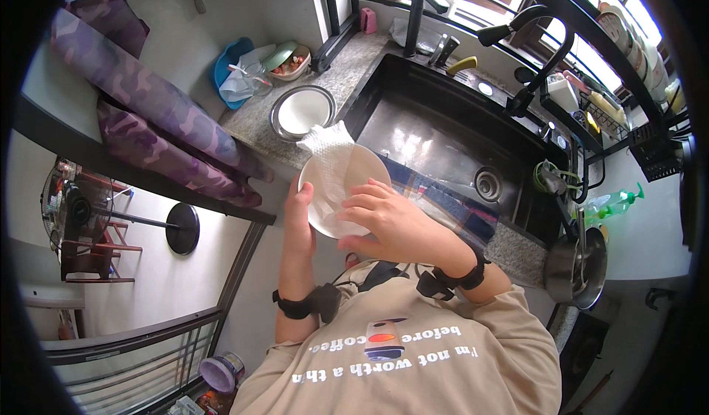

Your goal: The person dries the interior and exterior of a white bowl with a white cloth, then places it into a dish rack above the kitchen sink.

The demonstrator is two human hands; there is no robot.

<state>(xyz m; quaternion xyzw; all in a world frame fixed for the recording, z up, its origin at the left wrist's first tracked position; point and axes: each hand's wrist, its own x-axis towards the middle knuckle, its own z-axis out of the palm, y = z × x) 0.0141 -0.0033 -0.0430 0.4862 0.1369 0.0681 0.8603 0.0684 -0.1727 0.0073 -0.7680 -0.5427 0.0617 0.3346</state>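
Observation:
A round white bowl (370, 166) is tilted in front of my chest, near the counter's edge. My left hand (301, 207) grips its rim on the left, thumb on the near side. A white textured paper towel (330, 157) lies across the inside of the bowl and sticks up past its far rim. My right hand (368, 213) is over the bowl's right part with its fingers spread, at the towel's lower part; whether the fingertips press on it cannot be told. Beyond the bowl, a white dish (303, 110) rests on a larger metal-rimmed plate on the counter.
A black sink (437, 138) lies ahead to the right, with a checked cloth (443, 193) along its near edge. At the counter's back left are a blue basin (224, 77) and a food bowl (296, 66). A metal pot (554, 274) stands at the right.

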